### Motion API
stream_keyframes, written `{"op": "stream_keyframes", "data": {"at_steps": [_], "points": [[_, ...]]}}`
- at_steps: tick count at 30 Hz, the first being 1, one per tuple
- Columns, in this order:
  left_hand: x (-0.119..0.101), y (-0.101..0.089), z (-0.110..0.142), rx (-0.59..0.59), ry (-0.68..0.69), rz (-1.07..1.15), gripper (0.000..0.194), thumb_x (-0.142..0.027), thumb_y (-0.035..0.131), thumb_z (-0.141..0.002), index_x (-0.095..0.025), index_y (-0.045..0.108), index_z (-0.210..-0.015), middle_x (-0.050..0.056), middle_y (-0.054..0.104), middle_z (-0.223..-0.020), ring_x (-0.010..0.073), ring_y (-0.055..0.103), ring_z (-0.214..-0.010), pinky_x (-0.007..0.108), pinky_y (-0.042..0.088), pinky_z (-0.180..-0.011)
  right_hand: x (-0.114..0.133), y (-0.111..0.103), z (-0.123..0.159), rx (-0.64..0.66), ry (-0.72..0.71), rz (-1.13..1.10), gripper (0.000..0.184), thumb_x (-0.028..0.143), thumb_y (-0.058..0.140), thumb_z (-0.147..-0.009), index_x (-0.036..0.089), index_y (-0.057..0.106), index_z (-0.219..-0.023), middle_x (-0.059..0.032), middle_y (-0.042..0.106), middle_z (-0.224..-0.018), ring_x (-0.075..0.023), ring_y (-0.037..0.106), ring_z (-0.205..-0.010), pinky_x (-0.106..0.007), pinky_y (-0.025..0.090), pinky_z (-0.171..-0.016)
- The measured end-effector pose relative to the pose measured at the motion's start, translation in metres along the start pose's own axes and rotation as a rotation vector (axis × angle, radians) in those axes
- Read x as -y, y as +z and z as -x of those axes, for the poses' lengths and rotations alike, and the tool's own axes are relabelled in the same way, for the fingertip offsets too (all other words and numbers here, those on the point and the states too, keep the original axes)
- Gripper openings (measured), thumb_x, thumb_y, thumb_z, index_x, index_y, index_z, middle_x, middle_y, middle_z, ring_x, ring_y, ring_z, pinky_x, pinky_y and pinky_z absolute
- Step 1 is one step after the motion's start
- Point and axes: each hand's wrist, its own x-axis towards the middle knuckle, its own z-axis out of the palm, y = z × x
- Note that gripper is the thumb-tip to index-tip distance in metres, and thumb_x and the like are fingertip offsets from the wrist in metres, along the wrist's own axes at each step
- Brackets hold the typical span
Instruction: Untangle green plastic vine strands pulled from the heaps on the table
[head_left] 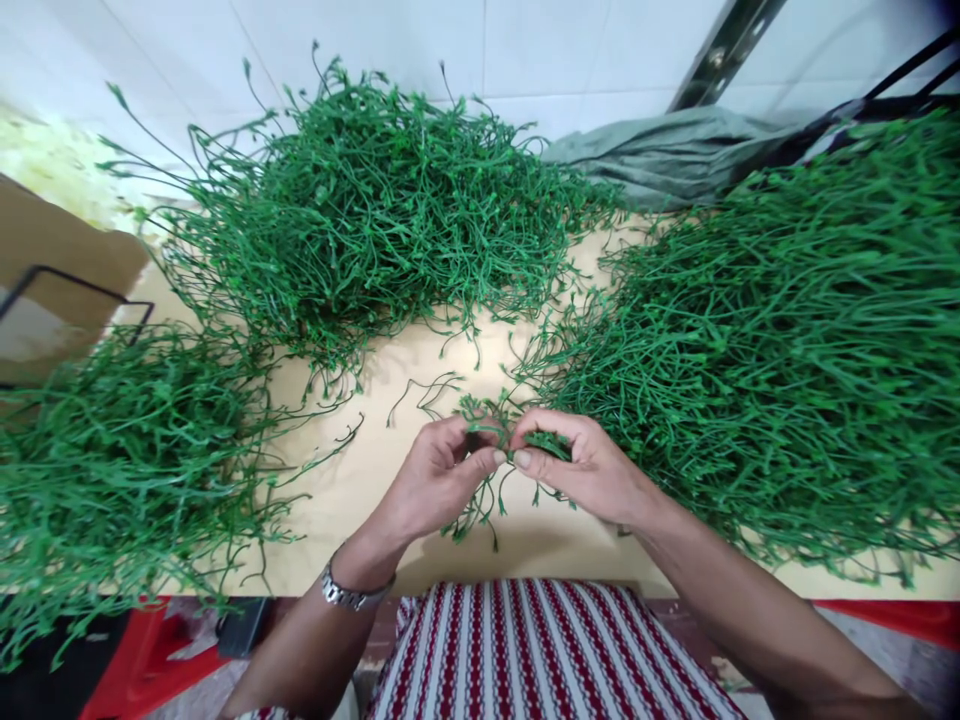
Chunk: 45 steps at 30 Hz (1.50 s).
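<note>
My left hand (pixel 439 478) and my right hand (pixel 589 465) meet above the table, thumbs almost touching. Between their pinched fingertips is a small bunch of thin green stems (pixel 480 408), which look like artificial plant stems with forked tips. Some of the bunch hangs below my thumbs, and my fingers cover its middle. A large heap of similar stems (pixel 780 360) lies right beside my right hand. Several loose stems (pixel 427 388) rest on the tabletop just beyond my left hand.
The pale table (pixel 352 500) also carries a back heap of stems (pixel 390 200) and a left heap (pixel 135 460) spilling over the front edge. A cardboard box (pixel 67 250) with a black wire frame stands at left. Grey-green cloth (pixel 667 150) lies against the tiled wall.
</note>
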Motion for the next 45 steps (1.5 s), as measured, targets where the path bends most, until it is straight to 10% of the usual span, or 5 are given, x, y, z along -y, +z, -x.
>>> {"op": "stream_keyframes", "data": {"at_steps": [17,33,39,45], "points": [[-0.012,-0.001,0.007,0.067,0.134,-0.526,0.011,-0.010,0.047,-0.076,-0.016,0.054,-0.070,-0.001,0.048,-0.062,0.0113,0.043,-0.059,0.023,0.032,-0.056,-0.007,-0.003,0.002,0.157,-0.126,0.082,0.015,0.015,0.054,-0.081,0.017,0.061,-0.094,-0.0008,0.062,-0.087,-0.0135,0.057,-0.081,-0.026,0.044,-0.073],[-0.015,0.002,0.002,-0.018,0.053,-0.137,0.009,-0.019,0.059,-0.073,-0.014,0.052,-0.069,0.001,0.051,-0.067,0.0116,0.045,-0.064,0.023,0.036,-0.058,0.005,-0.001,0.004,-0.012,-0.040,0.096,0.006,0.021,0.052,-0.083,0.017,0.055,-0.080,0.0017,0.056,-0.073,-0.0119,0.051,-0.070,-0.022,0.040,-0.063],[-0.014,0.001,0.001,0.087,-0.002,0.106,0.016,-0.023,0.070,-0.067,-0.013,0.057,-0.062,-0.003,0.045,-0.057,0.0072,0.037,-0.051,0.021,0.030,-0.048,0.010,-0.010,0.004,0.195,-0.118,0.098,0.006,0.021,0.049,-0.084,0.017,0.054,-0.083,0.0010,0.055,-0.077,-0.0117,0.049,-0.071,-0.023,0.037,-0.064],[-0.011,0.018,-0.005,-0.112,-0.059,0.487,0.023,-0.024,0.080,-0.052,-0.014,0.060,-0.057,-0.001,0.053,-0.059,0.0114,0.050,-0.060,0.024,0.041,-0.058,0.008,-0.019,-0.003,0.208,-0.104,-0.061,0.023,0.036,0.049,-0.085,0.018,0.050,-0.072,0.0017,0.049,-0.068,-0.0113,0.044,-0.065,-0.024,0.036,-0.060]]}}
